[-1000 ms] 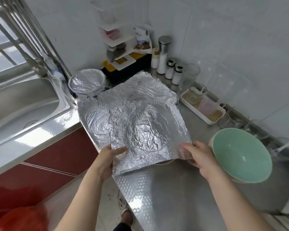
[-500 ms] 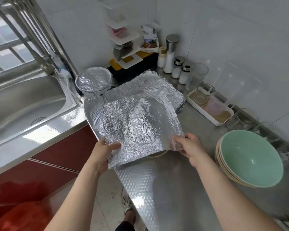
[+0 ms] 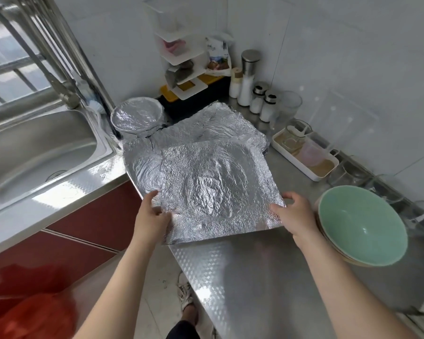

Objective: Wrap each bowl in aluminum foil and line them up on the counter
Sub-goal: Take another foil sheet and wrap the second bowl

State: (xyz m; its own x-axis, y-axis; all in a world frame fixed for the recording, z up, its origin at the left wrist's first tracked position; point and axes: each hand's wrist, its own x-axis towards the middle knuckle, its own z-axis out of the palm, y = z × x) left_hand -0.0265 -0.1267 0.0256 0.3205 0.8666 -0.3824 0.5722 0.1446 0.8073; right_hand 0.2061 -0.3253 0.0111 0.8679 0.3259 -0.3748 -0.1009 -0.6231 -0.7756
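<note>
- The steel counter (image 3: 255, 277) is used as the work surface, with foil and bowls laid within reach
- A creased foil sheet (image 3: 211, 187) is held low over a pile of further foil (image 3: 206, 123), apparently so that it can be drawn off alone
- Unwrapped green bowls (image 3: 360, 228) are stacked just beside the right hand (image 3: 294, 216), ready for taking
- One wrapped bowl (image 3: 137, 117) is set by the sink (image 3: 34, 152), seemingly to start the row
- The sheet's near corners are pinched by the left hand (image 3: 152, 216) and the right hand
- Print is seen on a pouch (image 3: 217, 56) but cannot be read
</note>
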